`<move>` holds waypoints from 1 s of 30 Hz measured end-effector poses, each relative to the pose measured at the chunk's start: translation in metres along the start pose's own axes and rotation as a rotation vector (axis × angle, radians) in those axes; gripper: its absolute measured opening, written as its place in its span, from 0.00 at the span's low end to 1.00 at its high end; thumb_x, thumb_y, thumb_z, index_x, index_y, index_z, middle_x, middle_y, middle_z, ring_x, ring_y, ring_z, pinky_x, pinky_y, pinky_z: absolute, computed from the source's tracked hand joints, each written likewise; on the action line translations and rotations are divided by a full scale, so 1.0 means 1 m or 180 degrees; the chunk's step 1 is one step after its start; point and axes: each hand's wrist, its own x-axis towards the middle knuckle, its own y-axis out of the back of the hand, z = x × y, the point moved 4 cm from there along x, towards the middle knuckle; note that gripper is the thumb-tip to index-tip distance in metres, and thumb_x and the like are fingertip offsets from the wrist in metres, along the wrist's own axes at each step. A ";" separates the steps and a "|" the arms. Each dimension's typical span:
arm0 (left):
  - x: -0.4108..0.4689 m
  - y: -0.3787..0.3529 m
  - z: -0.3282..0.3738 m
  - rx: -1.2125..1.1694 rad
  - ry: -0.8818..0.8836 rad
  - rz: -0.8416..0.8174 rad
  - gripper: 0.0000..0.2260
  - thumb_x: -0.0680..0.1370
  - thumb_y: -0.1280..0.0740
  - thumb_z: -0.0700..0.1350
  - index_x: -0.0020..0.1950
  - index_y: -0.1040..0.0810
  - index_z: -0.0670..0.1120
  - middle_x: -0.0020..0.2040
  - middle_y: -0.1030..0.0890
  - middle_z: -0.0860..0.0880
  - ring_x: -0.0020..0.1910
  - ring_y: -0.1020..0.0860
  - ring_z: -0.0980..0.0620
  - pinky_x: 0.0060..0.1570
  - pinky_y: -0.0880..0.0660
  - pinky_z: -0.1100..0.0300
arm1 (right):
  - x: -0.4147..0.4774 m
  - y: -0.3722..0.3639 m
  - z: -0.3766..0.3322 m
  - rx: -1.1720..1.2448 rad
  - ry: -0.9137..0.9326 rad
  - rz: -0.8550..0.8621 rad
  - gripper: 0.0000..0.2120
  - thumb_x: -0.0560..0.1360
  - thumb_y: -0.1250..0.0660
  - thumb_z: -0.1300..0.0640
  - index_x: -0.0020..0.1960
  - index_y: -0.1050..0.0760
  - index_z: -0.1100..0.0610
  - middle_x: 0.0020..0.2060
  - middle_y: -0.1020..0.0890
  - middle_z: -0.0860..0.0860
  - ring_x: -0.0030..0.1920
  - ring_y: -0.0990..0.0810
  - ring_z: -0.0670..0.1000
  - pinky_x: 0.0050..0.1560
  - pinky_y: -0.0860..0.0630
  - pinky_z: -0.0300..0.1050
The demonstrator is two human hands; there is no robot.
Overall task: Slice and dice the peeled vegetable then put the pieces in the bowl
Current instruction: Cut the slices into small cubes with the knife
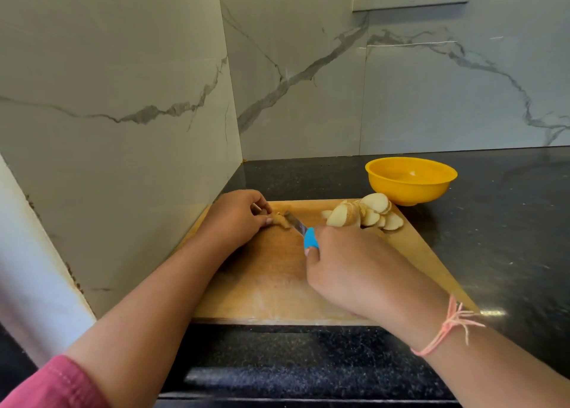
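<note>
Left hand [237, 219]: forearm angled in from lower left, fingers curled, fingertips pinching small tan vegetable piece [281, 219] down onto cutting board [262, 284], far-left area.

Right hand [348, 269]: fingers wrapped tight round blue handle of knife [303, 231]; blade pointing up and left, set against vegetable piece. Pink thread [447, 327] tied at right wrist.

Pale round slices [367, 215]: overlapping pile, far-right corner of board.

Yellow bowl [410, 179]: upright on dark countertop [493, 222], just beyond slices, off the board; interior showing bare yellow surface with bright highlight.

Vegetable piece [281, 221] half beneath left hand [236, 219]
</note>
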 end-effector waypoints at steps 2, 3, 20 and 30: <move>0.002 0.004 -0.007 -0.0015 0.0083 0.0102 0.06 0.77 0.31 0.44 0.51 0.22 0.54 0.53 0.22 0.52 0.49 0.26 0.54 0.48 0.26 0.60 | 0.003 -0.001 -0.003 0.0070 0.0064 0.0004 0.15 0.80 0.46 0.49 0.63 0.31 0.53 0.36 0.27 0.47 0.32 0.28 0.46 0.27 0.35 0.40; 0.003 0.004 -0.009 -0.0039 0.0105 0.0101 0.08 0.77 0.32 0.41 0.51 0.22 0.55 0.55 0.22 0.52 0.50 0.26 0.54 0.48 0.25 0.60 | 0.003 0.000 -0.003 0.0135 0.0052 0.0019 0.16 0.80 0.46 0.49 0.65 0.32 0.52 0.37 0.26 0.47 0.32 0.29 0.45 0.27 0.35 0.39; 0.000 0.001 0.005 0.0659 -0.0470 -0.0366 0.07 0.78 0.34 0.48 0.55 0.22 0.49 0.51 0.24 0.53 0.49 0.28 0.56 0.48 0.30 0.62 | -0.009 0.008 0.023 0.0520 -0.0110 0.0547 0.20 0.81 0.47 0.47 0.71 0.37 0.49 0.51 0.22 0.47 0.38 0.27 0.44 0.39 0.26 0.38; 0.003 0.023 -0.023 0.0273 0.0371 -0.0117 0.11 0.78 0.35 0.37 0.54 0.20 0.51 0.51 0.21 0.52 0.46 0.20 0.52 0.47 0.21 0.59 | -0.007 0.004 0.030 0.0750 -0.0002 0.0787 0.18 0.80 0.46 0.47 0.68 0.34 0.49 0.42 0.24 0.44 0.38 0.26 0.44 0.32 0.31 0.34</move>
